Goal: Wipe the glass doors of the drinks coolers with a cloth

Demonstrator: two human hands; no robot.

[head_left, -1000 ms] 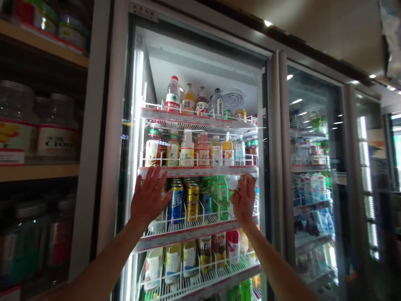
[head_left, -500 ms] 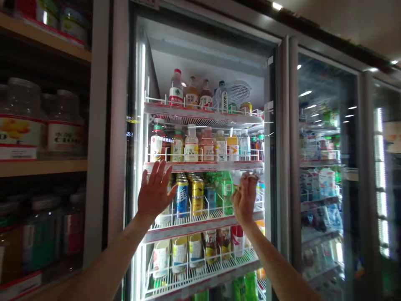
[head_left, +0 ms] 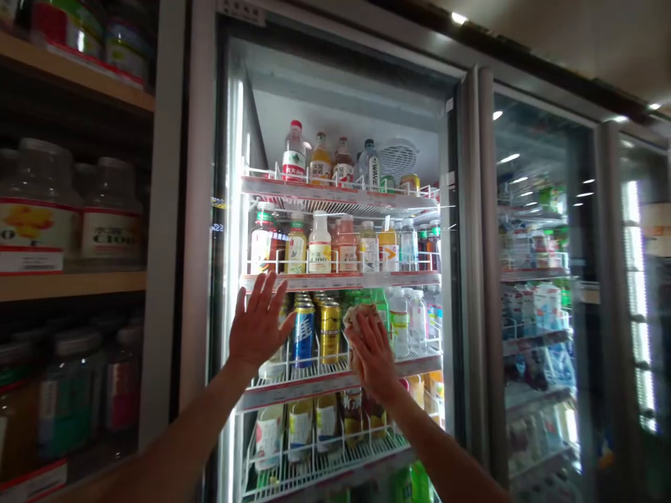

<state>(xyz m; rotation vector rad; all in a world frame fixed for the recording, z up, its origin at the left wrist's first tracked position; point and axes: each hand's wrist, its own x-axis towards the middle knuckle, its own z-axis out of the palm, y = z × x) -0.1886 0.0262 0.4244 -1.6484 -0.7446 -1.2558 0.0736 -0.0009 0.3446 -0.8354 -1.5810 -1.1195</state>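
Observation:
My left hand (head_left: 258, 328) lies flat with its fingers spread against the glass door (head_left: 340, 91) of a lit drinks fridge, on the left side of the pane. Farther right, my right hand (head_left: 373, 349) presses a crumpled beige cloth (head_left: 361, 316) to the same glass, its fingers over the cloth. Behind the pane, a blue can (head_left: 303, 334) and a gold can (head_left: 330, 332) stand on a wire shelf between the two hands. Pale bottles (head_left: 399, 323) show just right of the cloth. The right hand hides part of the shelf and the green bottles behind it.
An open shelf unit with large plastic bottles (head_left: 109, 216) stands close on the left. The metal door frame (head_left: 474, 279) runs down the right of the pane. More glass-door fridges (head_left: 539, 279) continue to the right.
My right hand has moved left across the glass with the cloth, from in front of the pale bottles to beside the gold can. My left hand has stayed in place.

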